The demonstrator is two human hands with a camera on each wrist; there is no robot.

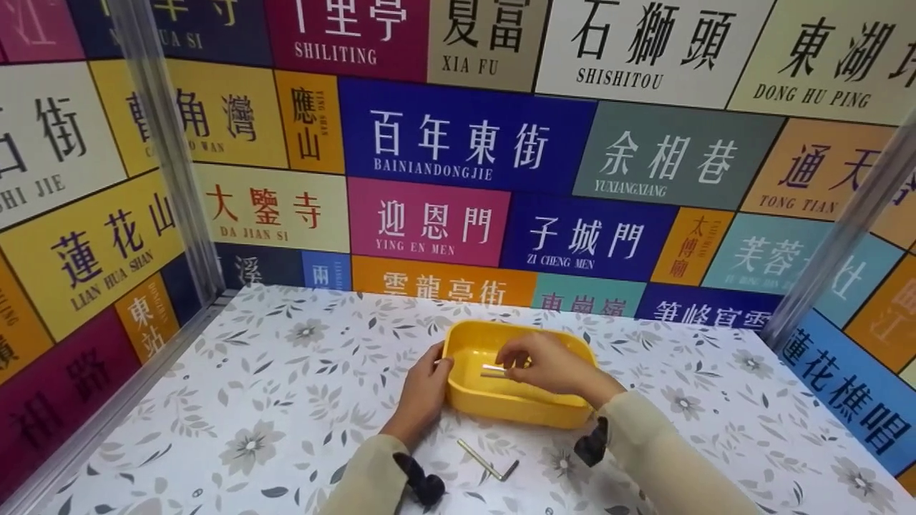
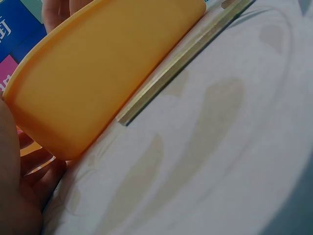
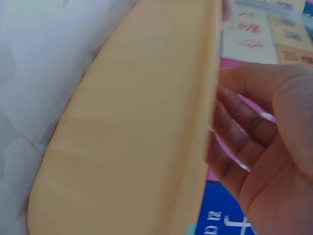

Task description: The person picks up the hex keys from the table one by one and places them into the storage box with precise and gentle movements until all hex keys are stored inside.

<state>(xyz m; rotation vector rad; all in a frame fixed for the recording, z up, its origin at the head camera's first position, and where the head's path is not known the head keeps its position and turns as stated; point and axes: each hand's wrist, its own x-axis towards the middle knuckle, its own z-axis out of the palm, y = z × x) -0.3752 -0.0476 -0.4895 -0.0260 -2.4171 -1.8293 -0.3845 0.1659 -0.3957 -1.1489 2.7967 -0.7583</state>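
A yellow plastic tub [image 1: 515,411] stands on the table. My left hand [image 1: 426,386] grips its left end, thumb by the rim and fingers around the outer wall, as the left wrist view also shows. My right hand [image 1: 547,363] reaches over the near rim into the tub with bent fingers. Its thumb and fingertips pinch the end of a thin silver metal rod [image 1: 492,370] low inside. The tub wall [image 3: 122,117] hides these fingertips in the right wrist view. An L-shaped hex key [image 1: 481,458], brassy with a dark short leg, lies on the table in front of the tub.
A white cloth with grey flowers and leaves [image 1: 308,400] covers the table. Colourful panels with Chinese place names [image 1: 465,139] stand behind and at both sides, with clear upright posts [image 1: 172,157] at the corners. Black straps [image 1: 422,483] sit at both sleeve cuffs.
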